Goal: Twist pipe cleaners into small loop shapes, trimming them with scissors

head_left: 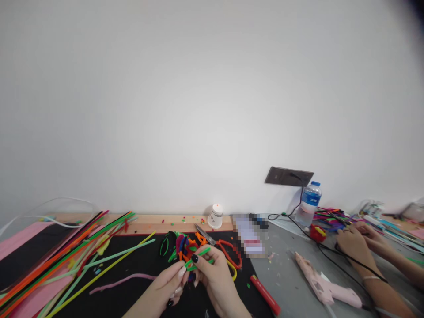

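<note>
My left hand [170, 280] and my right hand [213, 276] meet over the black mat, both pinching a bent green pipe cleaner [198, 261]. It shows as short green lengths between the fingertips. Just behind my hands lies a heap of bent pipe cleaners [182, 247] in green, orange, blue and red; its near side is hidden by my fingers. Scissors with orange-red handles [232, 254] rest beyond my right hand, blades toward the wall. To the left of my left hand, a pale purple pipe cleaner [126, 279] curves across the mat.
Many long pipe cleaners [76, 260] spread over the left side. A white paper cup [215, 216] stands upside down by the wall. On the right are a red utility knife [265, 295], a pink glue gun [323, 282], a water bottle [309, 203], black cable and a co-worker's hands [357, 243].
</note>
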Action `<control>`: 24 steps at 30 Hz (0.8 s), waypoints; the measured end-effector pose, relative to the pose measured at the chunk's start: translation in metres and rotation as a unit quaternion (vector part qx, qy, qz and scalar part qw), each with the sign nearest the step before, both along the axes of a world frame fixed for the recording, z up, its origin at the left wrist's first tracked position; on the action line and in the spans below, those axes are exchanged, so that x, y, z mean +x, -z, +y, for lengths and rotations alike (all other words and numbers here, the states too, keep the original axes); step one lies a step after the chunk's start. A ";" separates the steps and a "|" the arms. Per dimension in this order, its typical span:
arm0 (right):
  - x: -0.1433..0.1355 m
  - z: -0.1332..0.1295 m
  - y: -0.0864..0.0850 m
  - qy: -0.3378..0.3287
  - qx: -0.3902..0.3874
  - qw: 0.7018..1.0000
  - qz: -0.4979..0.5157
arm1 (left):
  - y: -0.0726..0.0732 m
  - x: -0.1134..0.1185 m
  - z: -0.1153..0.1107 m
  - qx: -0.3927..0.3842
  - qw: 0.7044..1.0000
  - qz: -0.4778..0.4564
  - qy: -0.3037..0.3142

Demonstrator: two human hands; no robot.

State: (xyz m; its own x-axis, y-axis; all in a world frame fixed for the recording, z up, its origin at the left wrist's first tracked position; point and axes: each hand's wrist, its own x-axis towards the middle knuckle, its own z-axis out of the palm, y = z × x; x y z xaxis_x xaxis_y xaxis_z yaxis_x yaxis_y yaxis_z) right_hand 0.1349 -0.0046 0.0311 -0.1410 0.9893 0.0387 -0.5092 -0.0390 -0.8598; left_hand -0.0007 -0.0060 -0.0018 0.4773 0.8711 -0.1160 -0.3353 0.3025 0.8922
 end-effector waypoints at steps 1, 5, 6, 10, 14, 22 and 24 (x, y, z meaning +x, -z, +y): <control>0.000 0.000 0.001 0.004 0.000 1.000 -0.008 | 0.002 0.000 0.001 0.005 1.000 0.004 0.002; 0.001 -0.001 0.000 0.022 0.021 0.999 -0.034 | 0.003 0.000 0.001 -0.017 1.000 -0.011 -0.005; 0.001 -0.001 0.000 0.025 0.030 0.999 -0.038 | 0.002 0.000 0.001 -0.024 1.000 -0.017 0.000; 0.003 0.000 0.000 0.027 0.057 0.997 -0.050 | 0.000 -0.001 0.002 -0.049 0.997 -0.027 0.060; 0.004 0.003 0.000 0.025 0.066 0.996 -0.062 | -0.004 -0.003 0.002 -0.063 0.995 -0.018 0.082; 0.005 0.001 -0.003 0.025 0.070 0.994 -0.075 | -0.021 -0.008 -0.006 -0.058 0.994 -0.018 0.094; 0.005 0.000 -0.003 0.027 0.066 0.995 -0.073 | -0.020 -0.009 -0.007 -0.058 0.993 -0.022 0.100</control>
